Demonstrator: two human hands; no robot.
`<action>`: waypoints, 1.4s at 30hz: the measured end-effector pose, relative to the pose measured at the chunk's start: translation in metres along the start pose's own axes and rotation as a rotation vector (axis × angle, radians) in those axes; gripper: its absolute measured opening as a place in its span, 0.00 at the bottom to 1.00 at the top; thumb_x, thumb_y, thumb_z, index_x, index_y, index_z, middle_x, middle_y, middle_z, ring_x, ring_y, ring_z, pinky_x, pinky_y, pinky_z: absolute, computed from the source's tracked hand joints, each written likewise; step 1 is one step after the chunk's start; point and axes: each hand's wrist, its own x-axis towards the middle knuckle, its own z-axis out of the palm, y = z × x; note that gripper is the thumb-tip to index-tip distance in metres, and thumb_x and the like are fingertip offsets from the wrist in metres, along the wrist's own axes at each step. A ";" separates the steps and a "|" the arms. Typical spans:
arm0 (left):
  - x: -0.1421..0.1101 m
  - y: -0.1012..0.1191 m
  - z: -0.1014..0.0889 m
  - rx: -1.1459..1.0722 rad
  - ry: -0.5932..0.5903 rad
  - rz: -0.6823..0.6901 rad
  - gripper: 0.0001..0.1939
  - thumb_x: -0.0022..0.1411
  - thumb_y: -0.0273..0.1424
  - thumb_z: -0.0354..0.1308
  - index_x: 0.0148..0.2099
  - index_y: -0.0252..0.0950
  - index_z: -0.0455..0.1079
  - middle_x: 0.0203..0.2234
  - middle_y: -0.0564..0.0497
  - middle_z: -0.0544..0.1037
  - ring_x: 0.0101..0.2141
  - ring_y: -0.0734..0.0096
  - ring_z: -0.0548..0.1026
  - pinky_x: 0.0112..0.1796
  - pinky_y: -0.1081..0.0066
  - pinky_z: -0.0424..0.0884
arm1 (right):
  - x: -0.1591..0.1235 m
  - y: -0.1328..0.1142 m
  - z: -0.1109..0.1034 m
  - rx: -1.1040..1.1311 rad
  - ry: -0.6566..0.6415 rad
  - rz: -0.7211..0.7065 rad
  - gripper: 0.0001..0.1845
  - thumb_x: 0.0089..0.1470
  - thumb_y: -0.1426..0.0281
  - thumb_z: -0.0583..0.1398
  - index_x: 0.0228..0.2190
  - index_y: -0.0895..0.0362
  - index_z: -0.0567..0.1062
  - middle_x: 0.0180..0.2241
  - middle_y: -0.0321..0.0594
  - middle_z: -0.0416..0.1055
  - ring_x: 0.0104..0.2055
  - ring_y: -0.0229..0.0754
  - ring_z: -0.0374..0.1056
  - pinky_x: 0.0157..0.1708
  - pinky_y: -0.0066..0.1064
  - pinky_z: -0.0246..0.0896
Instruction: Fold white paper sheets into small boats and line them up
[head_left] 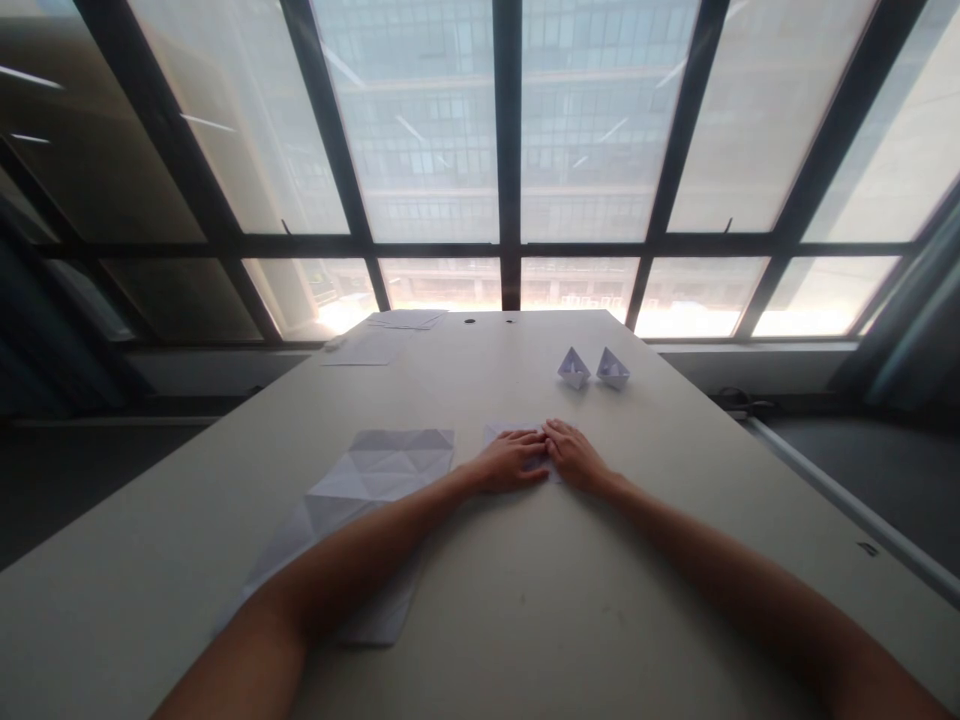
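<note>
Both my hands rest on a small piece of folded white paper (495, 431) on the table. My left hand (514, 460) lies flat over it, fingers stretched out to the right. My right hand (574, 457) presses down on its right side, fingers extended and meeting the left fingertips. Most of the folded paper is hidden under the hands. Under and beside my left forearm lies a large creased sheet of paper (401, 465), partly covered by the arm. Beyond my right hand stand two folded paper boats, one on the left (574, 370) and one on the right (613, 371).
The white table (495, 600) stretches away to a wall of dark-framed windows (508, 150). Flat white sheets (365, 348) lie at its far left. A small dark hole (469, 321) shows near the far edge. Curtains (900, 310) hang on both sides.
</note>
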 end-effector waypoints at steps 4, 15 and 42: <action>0.003 -0.002 0.006 0.020 0.044 -0.085 0.22 0.68 0.40 0.51 0.63 0.45 0.64 0.61 0.50 0.68 0.60 0.63 0.65 0.61 0.62 0.58 | 0.000 0.001 0.002 -0.074 -0.206 0.016 0.31 0.67 0.60 0.43 0.65 0.62 0.58 0.68 0.51 0.50 0.70 0.48 0.43 0.67 0.46 0.35; 0.001 -0.009 0.008 0.099 -0.159 -0.250 0.35 0.70 0.54 0.33 0.73 0.46 0.41 0.71 0.47 0.44 0.69 0.52 0.42 0.63 0.42 0.39 | 0.002 0.006 0.001 -0.144 -0.234 0.141 0.34 0.65 0.54 0.44 0.67 0.58 0.54 0.70 0.48 0.44 0.71 0.51 0.38 0.66 0.53 0.30; -0.002 -0.013 0.005 0.113 -0.129 -0.204 0.32 0.71 0.53 0.34 0.71 0.49 0.48 0.70 0.51 0.49 0.68 0.51 0.47 0.63 0.43 0.43 | 0.003 0.019 0.000 -0.130 -0.036 0.131 0.26 0.62 0.59 0.54 0.58 0.56 0.68 0.61 0.49 0.62 0.63 0.50 0.55 0.62 0.43 0.44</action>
